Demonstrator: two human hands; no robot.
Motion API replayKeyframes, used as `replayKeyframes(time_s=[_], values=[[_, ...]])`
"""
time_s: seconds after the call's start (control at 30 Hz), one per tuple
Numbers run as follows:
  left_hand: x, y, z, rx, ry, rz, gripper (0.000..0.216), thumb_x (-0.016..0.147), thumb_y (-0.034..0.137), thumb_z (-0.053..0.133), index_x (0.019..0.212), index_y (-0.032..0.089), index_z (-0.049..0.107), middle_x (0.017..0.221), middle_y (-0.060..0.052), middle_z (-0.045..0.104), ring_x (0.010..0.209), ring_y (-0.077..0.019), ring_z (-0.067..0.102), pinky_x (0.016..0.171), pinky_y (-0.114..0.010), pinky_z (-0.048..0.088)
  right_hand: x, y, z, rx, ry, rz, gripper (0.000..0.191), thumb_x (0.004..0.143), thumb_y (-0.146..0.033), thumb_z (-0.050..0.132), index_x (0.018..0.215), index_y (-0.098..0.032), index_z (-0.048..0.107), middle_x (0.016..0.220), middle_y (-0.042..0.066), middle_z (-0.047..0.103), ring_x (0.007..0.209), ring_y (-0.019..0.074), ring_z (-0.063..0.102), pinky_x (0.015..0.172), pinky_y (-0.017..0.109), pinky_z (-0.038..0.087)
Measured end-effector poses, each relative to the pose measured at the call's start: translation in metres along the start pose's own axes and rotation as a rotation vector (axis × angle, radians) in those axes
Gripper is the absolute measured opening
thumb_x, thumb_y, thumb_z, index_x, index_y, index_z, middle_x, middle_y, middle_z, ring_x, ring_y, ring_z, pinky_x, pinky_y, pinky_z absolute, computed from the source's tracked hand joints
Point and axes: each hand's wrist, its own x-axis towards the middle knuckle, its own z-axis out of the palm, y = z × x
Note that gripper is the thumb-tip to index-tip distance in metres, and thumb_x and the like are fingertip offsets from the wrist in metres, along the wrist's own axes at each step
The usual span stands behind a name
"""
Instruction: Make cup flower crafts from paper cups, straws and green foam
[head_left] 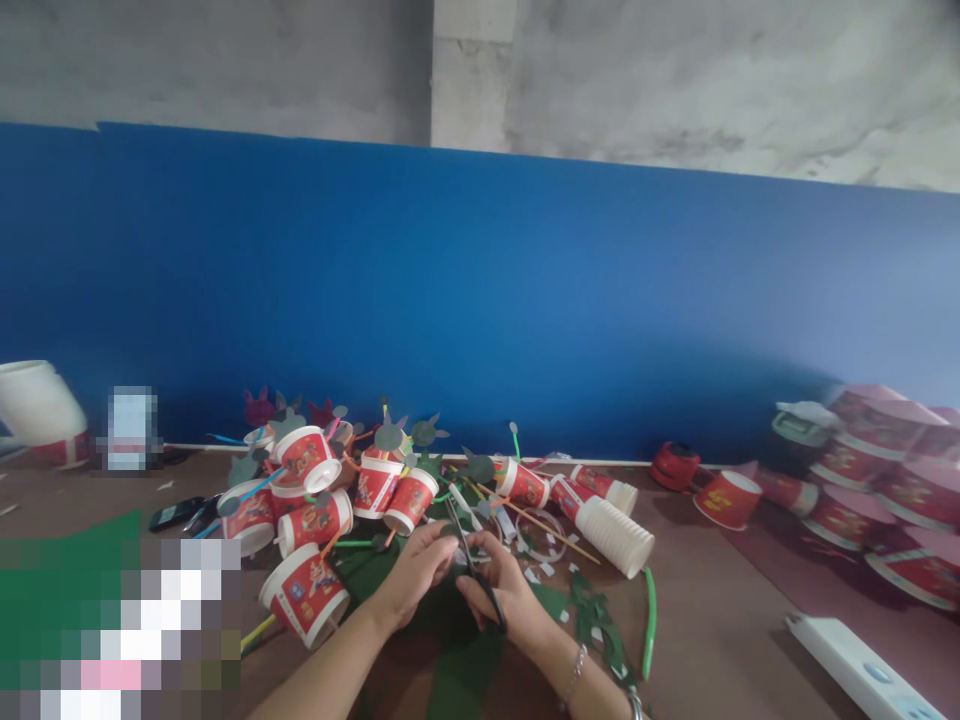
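Observation:
My right hand (501,592) is closed around the handles of black scissors (471,558), whose blades point up and away. My left hand (417,572) pinches a small dark green piece at the blades; the piece is too small to make out clearly. Both hands hover over dark green sheet material (457,660) lying on the brown table (712,620). Right behind them is a pile of red and white paper cups (307,595) with coloured straws and green cut-out shapes stuck in them.
A stack of white cups (615,535) lies on its side to the right, with a green straw (649,620) beside it. More red cups and lids (877,490) are piled at far right, along with a red tape dispenser (673,465). A blue wall stands behind.

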Motion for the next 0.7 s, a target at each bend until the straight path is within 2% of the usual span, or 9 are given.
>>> replayKeyframes(time_s=[0.37,0.7], values=[[0.001,0.002,-0.005,0.067,-0.046,-0.009,0.028,0.068,0.033,0.058,0.053,0.019,0.038,0.042,0.01,0.029,0.042,-0.0047,0.017,0.043,-0.023,0.009,-0.002,-0.007,-0.003,-0.009,-0.055,0.05,0.048,0.069,-0.049,0.066,0.097,-0.02,0.039,0.042,-0.012,0.049,0.031,0.0061,0.04,0.033,0.015,0.03],[0.004,-0.001,-0.013,-0.001,-0.09,-0.034,0.024,0.064,0.03,0.058,0.054,0.02,0.039,0.04,0.012,0.025,0.04,-0.004,0.015,0.042,-0.023,0.007,-0.004,-0.017,-0.005,-0.047,-0.083,0.075,0.041,0.071,-0.037,0.066,0.098,-0.019,0.041,0.038,-0.013,0.048,0.029,0.0049,0.037,0.031,0.013,0.025]])
